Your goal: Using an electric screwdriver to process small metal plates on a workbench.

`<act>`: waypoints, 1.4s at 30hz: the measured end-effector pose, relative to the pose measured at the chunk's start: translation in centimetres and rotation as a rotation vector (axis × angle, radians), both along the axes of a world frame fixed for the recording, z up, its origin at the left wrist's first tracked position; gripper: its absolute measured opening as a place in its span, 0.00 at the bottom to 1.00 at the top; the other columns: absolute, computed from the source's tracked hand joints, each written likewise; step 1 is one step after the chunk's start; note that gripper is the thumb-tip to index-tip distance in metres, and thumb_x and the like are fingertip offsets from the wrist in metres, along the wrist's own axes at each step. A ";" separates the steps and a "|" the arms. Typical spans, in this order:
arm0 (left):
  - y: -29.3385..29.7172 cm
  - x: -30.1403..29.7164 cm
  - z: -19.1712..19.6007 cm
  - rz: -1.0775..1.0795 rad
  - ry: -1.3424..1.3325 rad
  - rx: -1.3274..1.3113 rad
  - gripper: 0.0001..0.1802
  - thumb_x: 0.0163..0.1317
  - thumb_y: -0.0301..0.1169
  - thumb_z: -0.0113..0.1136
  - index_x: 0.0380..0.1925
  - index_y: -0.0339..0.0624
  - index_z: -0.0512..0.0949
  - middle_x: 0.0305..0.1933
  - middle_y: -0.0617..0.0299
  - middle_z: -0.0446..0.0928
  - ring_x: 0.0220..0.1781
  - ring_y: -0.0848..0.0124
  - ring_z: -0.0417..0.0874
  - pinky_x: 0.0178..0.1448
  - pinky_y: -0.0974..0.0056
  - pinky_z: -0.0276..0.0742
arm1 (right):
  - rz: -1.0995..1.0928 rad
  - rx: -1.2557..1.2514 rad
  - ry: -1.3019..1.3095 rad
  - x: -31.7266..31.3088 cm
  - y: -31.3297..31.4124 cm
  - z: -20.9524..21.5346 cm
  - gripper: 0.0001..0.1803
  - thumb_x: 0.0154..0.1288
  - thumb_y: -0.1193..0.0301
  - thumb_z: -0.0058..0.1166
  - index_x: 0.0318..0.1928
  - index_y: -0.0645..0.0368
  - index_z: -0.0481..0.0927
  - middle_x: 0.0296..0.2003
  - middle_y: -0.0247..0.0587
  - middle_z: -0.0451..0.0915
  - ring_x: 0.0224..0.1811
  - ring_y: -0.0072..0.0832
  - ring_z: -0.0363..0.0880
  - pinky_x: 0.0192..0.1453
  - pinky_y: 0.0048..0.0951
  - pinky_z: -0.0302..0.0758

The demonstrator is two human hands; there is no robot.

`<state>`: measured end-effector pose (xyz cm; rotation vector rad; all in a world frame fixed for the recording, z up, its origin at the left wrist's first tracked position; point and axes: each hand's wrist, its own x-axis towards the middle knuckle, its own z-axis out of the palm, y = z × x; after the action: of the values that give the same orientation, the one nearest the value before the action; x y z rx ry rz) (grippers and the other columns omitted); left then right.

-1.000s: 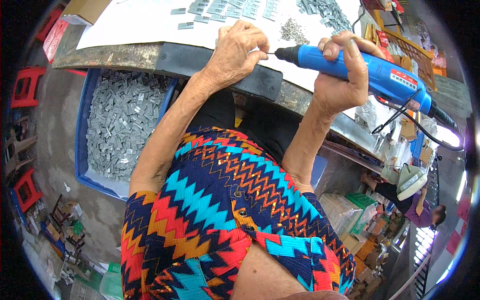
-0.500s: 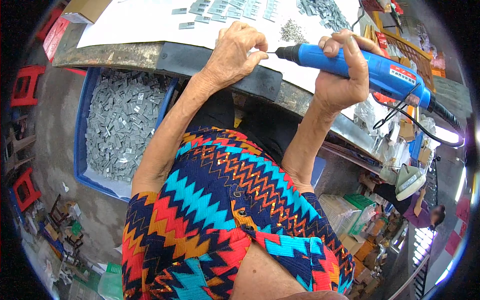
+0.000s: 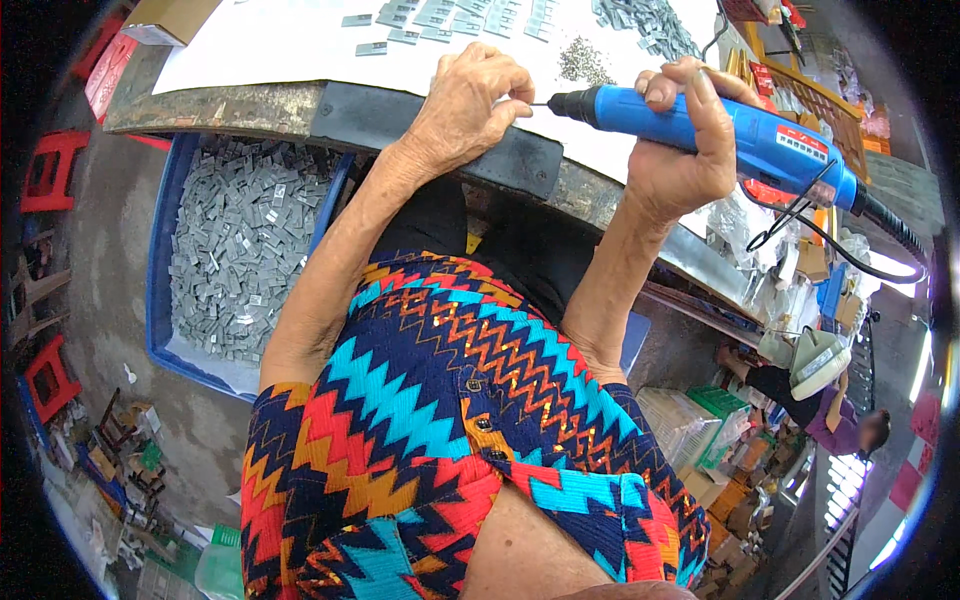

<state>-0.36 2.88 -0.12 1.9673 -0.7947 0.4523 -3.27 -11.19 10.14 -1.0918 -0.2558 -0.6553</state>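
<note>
My right hand (image 3: 690, 140) wraps round a blue electric screwdriver (image 3: 650, 118), held nearly level with its thin bit pointing left. At the tip of that bit, my left hand (image 3: 465, 105) is closed in a pinch. What its fingers hold is mostly hidden. Beyond my hands, a pile of small screws (image 3: 585, 62) lies on a white sheet (image 3: 270, 50). Several flat grey pieces (image 3: 435, 15) are laid out in rows there, and a heap of similar grey pieces (image 3: 650, 25) is further right.
A blue bin (image 3: 157, 270) full of small grey pieces stands below the table's left side. A dark strip (image 3: 430, 135) runs along the worn table edge (image 3: 215, 108). The screwdriver's black cable (image 3: 890, 230) trails right. A cardboard box (image 3: 170, 20) sits at far left; another person (image 3: 840, 425) is at far right.
Almost nothing differs. My hands and the screwdriver have shifted very slightly to the left, with the bit still at my left fingertips.
</note>
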 end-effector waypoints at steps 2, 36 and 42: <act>0.0 0.0 0.2 -0.004 0.019 0.000 0.06 0.47 0.28 0.61 0.24 0.41 0.74 0.29 0.63 0.74 0.40 0.64 0.71 0.47 0.61 0.65 | -0.009 -0.005 0.001 0.0 0.0 0.0 0.13 0.46 0.78 0.54 0.34 0.68 0.68 0.20 0.49 0.75 0.18 0.30 0.73 0.31 0.30 0.73; 0.2 -0.2 0.4 0.051 -0.106 -0.079 0.05 0.45 0.23 0.59 0.22 0.38 0.73 0.27 0.60 0.73 0.37 0.63 0.70 0.44 0.62 0.65 | -0.130 -0.214 -0.128 0.7 0.6 -0.8 0.09 0.53 0.79 0.52 0.36 0.66 0.78 0.30 0.45 0.74 0.23 0.29 0.76 0.30 0.28 0.77; 0.3 -0.1 0.2 0.070 -0.102 -0.085 0.04 0.46 0.23 0.58 0.23 0.37 0.73 0.28 0.59 0.73 0.37 0.63 0.70 0.43 0.61 0.66 | -0.012 -0.185 -0.069 0.9 0.6 -0.3 0.14 0.50 0.76 0.50 0.39 0.65 0.68 0.26 0.49 0.75 0.23 0.31 0.72 0.34 0.36 0.69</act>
<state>-0.46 3.18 0.10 1.9098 -0.7590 0.6220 -2.39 -10.58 9.82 -1.2498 -0.3754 -0.6902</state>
